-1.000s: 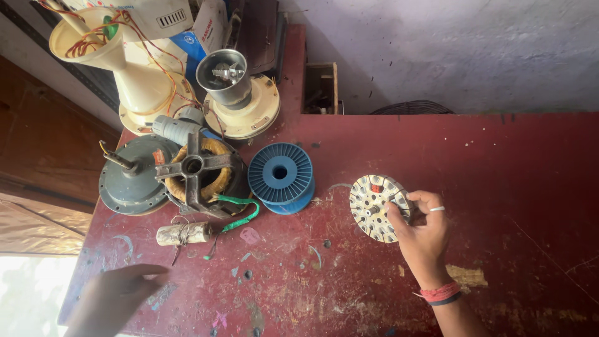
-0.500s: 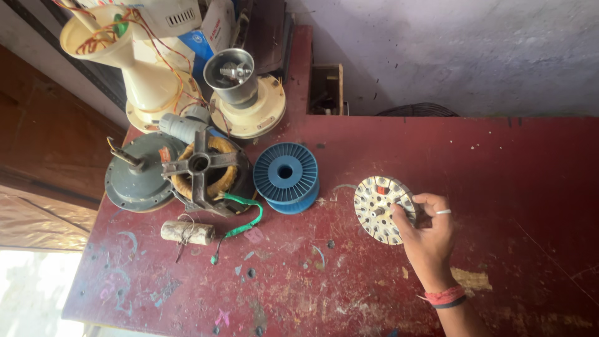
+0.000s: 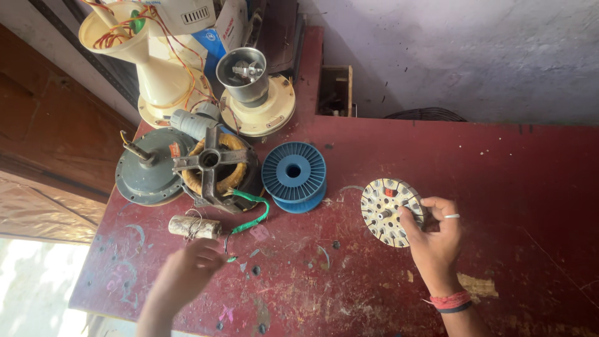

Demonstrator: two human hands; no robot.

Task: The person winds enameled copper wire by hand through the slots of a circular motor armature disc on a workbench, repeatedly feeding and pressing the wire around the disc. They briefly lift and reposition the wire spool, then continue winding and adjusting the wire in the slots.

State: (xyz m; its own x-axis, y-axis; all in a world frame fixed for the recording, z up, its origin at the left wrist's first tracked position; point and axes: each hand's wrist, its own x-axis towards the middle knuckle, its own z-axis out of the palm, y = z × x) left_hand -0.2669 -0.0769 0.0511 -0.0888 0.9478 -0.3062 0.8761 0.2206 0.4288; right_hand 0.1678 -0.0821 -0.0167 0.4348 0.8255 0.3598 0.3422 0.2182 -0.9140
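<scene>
On the red table (image 3: 511, 162), your right hand (image 3: 433, 240) pinches the slotted metal disc (image 3: 390, 211). Your left hand (image 3: 187, 274) hovers loosely curled, holding nothing, beside the small wrapped cylinder (image 3: 193, 226); a blue spool (image 3: 294, 176) stands between

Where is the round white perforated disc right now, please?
The perforated disc lies on the red table, right of the blue spool, with the right hand touching its edge.

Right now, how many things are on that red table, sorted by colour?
Blue: 1, the spool
Grey: 2, the round motor cover and the wound motor core
Silver-white: 1, the slotted disc under the right hand
Green: 1, the wire
Tan: 1, the small cylinder by the left hand
Total: 6
</scene>
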